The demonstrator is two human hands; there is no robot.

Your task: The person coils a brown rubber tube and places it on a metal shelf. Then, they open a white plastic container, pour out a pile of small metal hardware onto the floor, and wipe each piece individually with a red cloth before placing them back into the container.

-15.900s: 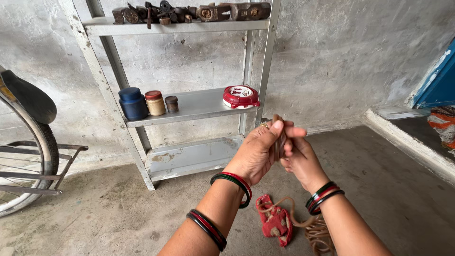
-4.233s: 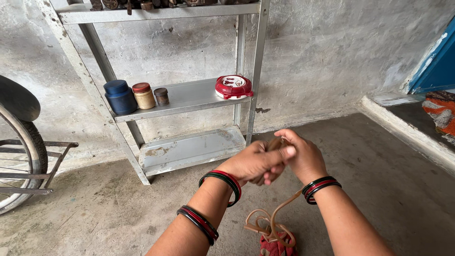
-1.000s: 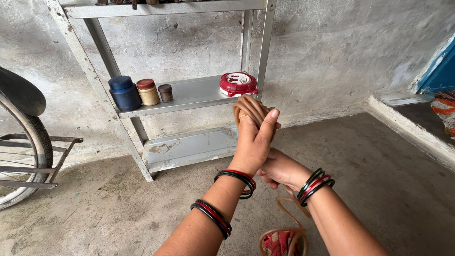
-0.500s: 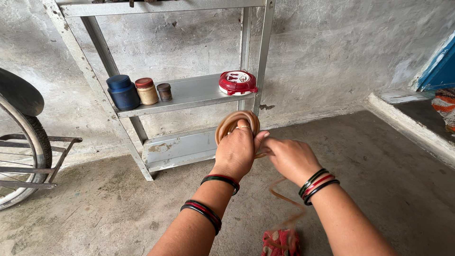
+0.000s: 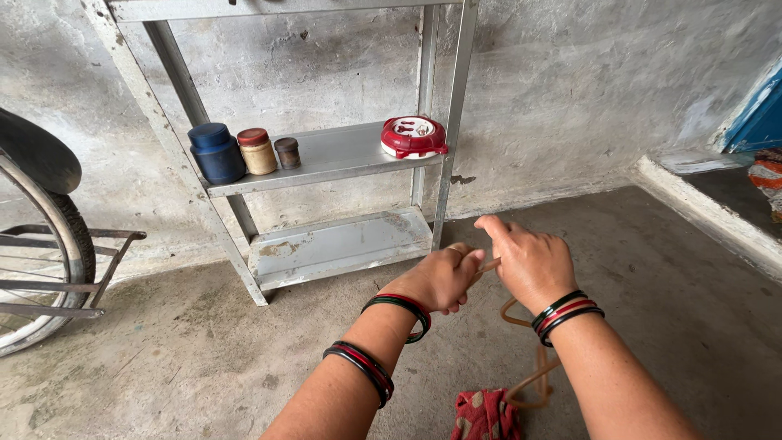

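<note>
My left hand (image 5: 440, 279) is closed around a coil of thin brown rubber tube, most of it hidden inside the fist. My right hand (image 5: 528, 262) pinches the tube (image 5: 525, 350) just beside the left hand. From there the tube loops down past my right wrist to a red patterned cloth (image 5: 485, 414) on the concrete floor. Both wrists carry red, green and black bangles.
A grey metal shelf rack (image 5: 326, 163) stands against the wall with a blue jar (image 5: 216, 151), two small jars (image 5: 259, 151) and a red and white round reel (image 5: 414, 136). A bicycle rear wheel (image 5: 45, 244) is at the left. A raised step (image 5: 717, 220) runs along the right.
My left hand has dropped from shelf height to below the bottom shelf and closed over the coil. The right hand has moved up beside it. The tube hangs lower.
</note>
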